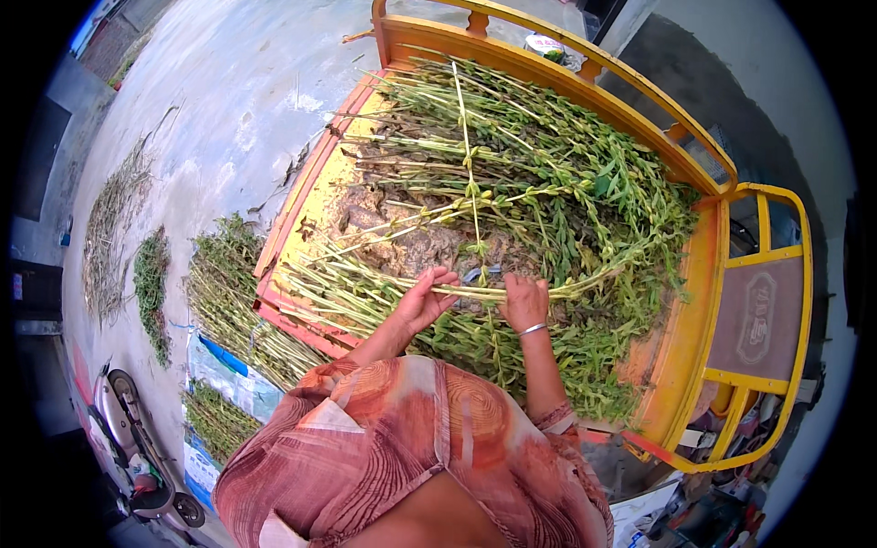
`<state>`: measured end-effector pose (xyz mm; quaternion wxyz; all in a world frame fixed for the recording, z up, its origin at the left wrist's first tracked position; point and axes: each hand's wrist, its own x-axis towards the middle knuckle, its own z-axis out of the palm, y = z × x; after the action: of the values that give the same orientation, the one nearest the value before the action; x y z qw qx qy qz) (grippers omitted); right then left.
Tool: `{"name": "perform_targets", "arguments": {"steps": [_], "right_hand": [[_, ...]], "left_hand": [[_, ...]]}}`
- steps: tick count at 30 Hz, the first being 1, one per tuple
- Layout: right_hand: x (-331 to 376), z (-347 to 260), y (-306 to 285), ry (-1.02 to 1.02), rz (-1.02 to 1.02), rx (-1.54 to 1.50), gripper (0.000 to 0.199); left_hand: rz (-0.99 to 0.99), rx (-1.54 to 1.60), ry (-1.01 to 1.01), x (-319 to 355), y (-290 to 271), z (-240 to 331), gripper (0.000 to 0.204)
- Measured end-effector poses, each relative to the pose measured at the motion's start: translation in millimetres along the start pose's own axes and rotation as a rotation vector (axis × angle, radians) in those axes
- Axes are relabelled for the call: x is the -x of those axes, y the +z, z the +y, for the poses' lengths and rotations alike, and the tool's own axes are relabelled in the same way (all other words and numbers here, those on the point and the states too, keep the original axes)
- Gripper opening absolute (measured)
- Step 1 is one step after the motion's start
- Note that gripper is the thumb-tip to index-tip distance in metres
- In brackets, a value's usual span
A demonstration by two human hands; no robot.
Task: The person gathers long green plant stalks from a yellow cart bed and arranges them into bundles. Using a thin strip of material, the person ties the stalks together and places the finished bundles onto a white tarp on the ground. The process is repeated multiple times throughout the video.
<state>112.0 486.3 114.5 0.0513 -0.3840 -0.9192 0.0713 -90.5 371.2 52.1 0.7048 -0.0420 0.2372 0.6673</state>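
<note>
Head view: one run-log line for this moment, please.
left hand: gripping green leafy stalk bundle | right hand: on same bundle | bundle: in orange metal cart bed

Yellow-orange cart bed (681, 356) with railing (585, 68) along far edge. Brown padded seat panel (758, 320) inside yellow frame at right. Small round container (545, 45) beyond railing. Grey concrete ground (228, 91) at left. Green stalk bundles (224, 292) on ground beside cart, touching blue-white sack (224, 365). Two thinner rows of cut plants (114, 228) farther left, well apart from cart. Scooter (137, 447) at lower left. Clutter under seat, lower right, too blurred.
</note>
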Motion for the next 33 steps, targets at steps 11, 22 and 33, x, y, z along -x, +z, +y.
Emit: {"name": "perform_targets", "arguments": {"steps": [11,22,33], "right_hand": [[26,-66,-2,-0.067,-0.245,-0.332,0.046],[-200,5,54,0.321,0.011,-0.201,0.079],[-217,-34,85,-0.222,0.083,-0.182,0.031]], "left_hand": [[0.145,0.192,0.237,48,-2,38,0.023],[0.331,0.311,0.302,51,-79,44,0.033],[0.51,0.466,0.271,28,-94,66,0.034]]}}
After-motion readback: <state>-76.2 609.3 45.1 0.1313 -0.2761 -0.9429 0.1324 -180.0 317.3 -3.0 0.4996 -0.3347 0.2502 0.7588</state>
